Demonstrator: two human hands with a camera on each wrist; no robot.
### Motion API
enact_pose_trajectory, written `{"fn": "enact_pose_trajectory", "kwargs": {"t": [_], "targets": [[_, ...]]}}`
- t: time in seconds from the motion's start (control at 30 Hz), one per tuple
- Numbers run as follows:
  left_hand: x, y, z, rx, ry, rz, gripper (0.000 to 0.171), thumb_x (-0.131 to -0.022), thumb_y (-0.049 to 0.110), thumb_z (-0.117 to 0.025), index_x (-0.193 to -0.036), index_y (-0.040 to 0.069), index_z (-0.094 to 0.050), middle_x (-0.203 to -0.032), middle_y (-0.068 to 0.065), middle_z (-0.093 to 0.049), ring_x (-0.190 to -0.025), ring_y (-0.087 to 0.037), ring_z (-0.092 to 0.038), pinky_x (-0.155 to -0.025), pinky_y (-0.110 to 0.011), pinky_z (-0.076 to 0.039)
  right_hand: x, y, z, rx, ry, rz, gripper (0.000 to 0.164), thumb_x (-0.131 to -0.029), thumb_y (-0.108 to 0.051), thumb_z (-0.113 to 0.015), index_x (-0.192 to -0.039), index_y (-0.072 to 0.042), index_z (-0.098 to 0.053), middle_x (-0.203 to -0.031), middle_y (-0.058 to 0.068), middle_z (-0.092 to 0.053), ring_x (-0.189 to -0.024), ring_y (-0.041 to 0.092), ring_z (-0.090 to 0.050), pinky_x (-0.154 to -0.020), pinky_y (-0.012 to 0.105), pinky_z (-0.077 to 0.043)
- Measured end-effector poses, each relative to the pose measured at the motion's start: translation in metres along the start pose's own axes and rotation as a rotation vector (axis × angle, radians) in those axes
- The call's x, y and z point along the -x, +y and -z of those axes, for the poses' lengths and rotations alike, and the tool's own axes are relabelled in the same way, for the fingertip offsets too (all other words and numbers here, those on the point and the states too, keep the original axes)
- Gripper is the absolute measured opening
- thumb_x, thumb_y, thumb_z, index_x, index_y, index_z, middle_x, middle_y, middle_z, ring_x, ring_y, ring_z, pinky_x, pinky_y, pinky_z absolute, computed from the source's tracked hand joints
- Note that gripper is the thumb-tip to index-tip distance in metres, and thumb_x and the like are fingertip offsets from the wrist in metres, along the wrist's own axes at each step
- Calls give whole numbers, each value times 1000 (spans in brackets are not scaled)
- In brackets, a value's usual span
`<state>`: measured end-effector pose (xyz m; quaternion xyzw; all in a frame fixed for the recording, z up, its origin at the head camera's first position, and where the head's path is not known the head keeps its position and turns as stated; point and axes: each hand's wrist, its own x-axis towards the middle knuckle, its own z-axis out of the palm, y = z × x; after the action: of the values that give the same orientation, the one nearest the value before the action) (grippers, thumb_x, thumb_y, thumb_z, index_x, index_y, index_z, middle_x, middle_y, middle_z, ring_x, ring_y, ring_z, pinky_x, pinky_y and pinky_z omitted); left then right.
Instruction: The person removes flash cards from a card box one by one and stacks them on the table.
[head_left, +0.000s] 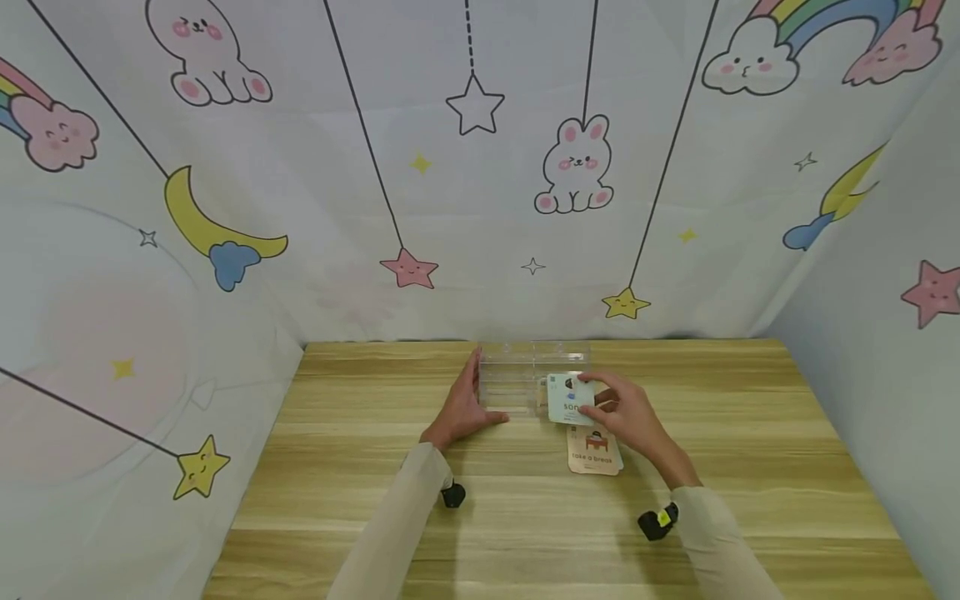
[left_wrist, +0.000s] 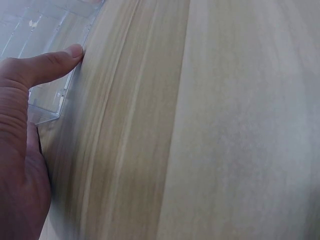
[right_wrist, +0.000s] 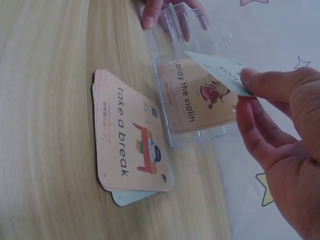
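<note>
My right hand [head_left: 628,412] pinches a pale green flash card [head_left: 564,402] between thumb and fingers; its lettering begins "son". The card is tilted above the right compartment of a clear plastic box [head_left: 506,385]. Inside that compartment lies a peach "play the violin" card [right_wrist: 176,90], best seen in the right wrist view. My left hand [head_left: 459,407] grips the left end of the box, thumb along the near edge and fingers round the side. Just in front of the box, a small stack lies on the table, topped by a peach "take a break" card [head_left: 592,458].
The wood-grain table [head_left: 525,533] ends at a white cloth backdrop [head_left: 480,192] printed with stars, moons and rabbits. Similar cloth walls close in both sides. A pale green card corner [right_wrist: 135,196] sticks out beneath the peach stack.
</note>
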<state>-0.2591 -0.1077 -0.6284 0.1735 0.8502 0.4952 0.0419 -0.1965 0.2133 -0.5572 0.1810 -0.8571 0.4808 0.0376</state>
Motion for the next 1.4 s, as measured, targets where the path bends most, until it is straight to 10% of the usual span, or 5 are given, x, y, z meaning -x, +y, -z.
{"fn": "enact_pose_trajectory", "kwargs": {"t": [0.5,1.4], "targets": [[0,0,-1,-13,3,5,138,-70,23,-100,-168,15,-2,-172,-10,-15,-155,-24,-25,-123,-36,-28,19,8,18,-237,-123,-187,58,-90,0,-80,-144,-6,-58,-145,21,-52,-92,27,-70,-72,39,-63],[1,3,0,-13,11,14,137,-71,25,-99,-168,13,-4,-172,-11,-16,-155,-27,-26,-123,-39,-29,45,33,14,-269,-196,-361,55,-89,-4,-81,-139,0,-59,-134,26,-57,-85,22,-66,-66,25,-55]]}}
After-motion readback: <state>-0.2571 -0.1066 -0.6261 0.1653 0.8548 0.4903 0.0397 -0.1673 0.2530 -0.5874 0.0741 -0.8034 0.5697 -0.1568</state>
